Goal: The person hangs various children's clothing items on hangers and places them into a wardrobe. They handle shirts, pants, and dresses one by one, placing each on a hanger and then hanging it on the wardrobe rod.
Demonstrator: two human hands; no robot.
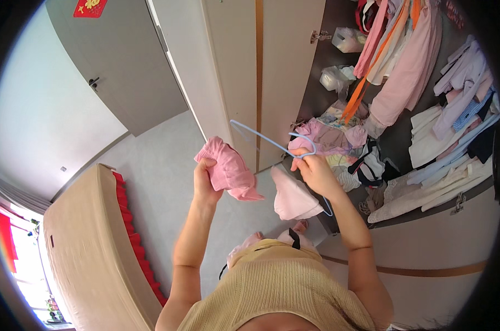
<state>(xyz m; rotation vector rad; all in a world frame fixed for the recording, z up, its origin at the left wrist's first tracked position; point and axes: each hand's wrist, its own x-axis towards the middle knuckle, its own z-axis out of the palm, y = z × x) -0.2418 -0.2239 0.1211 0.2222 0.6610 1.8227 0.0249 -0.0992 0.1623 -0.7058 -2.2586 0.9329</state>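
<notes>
My left hand is closed on a bunched pink garment, held up in front of me. Its kind cannot be made out in the folds. To the right, my right hand grips a light blue clothes hanger near its hook. One arm of the hanger points left, toward the pink garment, and a gap shows between them. A pale pink piece of clothing hangs below my right hand, over the hanger's lower end. My palm hides part of the hanger.
An open wardrobe on the right holds hanging clothes and a heap of folded clothes. Its door panel stands ahead. A beige-covered bed with a red frill lies left. Behind it is a grey door.
</notes>
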